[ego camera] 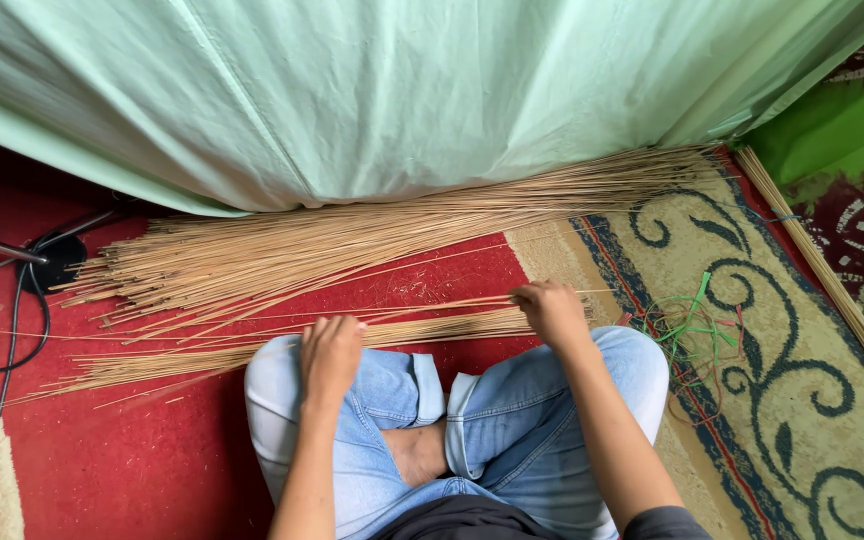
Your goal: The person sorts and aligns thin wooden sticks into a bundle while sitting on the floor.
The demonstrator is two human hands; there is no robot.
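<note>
Tan, thin dried plant sticks in a small loose bundle lie across the red patterned carpet, just ahead of the seated person's knees in light blue jeans. Left hand, at 7 o'clock of the scene's centre: fingers curled downward onto the bundle, resting on the knee; whether it pinches sticks cannot be told. Right hand, at 4 o'clock: fingers closed around the bundle's end. Larger pile of like sticks, at 12 o'clock of the hands, along a pale green hanging cloth. Green plastic strips, at 3 o'clock. Black cable, at 9 o'clock.
</note>
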